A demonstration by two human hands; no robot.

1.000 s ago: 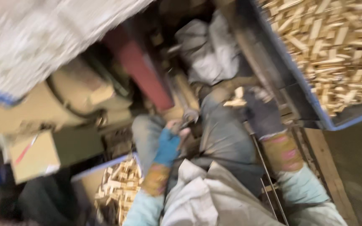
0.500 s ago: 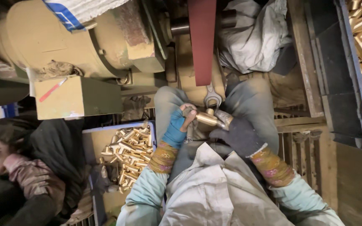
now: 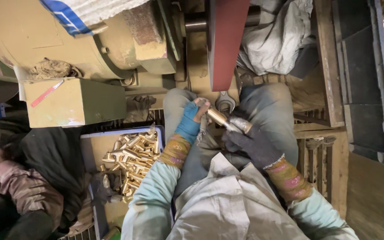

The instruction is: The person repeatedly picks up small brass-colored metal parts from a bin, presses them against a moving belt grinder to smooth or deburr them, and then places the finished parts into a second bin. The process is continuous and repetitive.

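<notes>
Brass fitting (image 3: 221, 118) lying over lap, just below red sanding belt (image 3: 226, 42) — both hands gripping it. Left hand (image 3: 193, 121), blue-gloved, fingers closing on upper end; right hand (image 3: 250, 142), dark-gloved, fingers clamping lower end. Tray of brass parts (image 3: 132, 153) sitting beside left knee — wrench (image 3: 224, 103) resting between knees.

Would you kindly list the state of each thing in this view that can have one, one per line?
Left hand: in a blue glove, gripping the brass fitting's end.
Right hand: in a dark glove, closed around the fitting's other end.
Brass fitting: held over the lap, tilted.
Blue tray: partly filled with brass pieces.
Red sanding belt: mounted on the machine; motion cannot be told.
Wrench: lying between the knees.
</notes>
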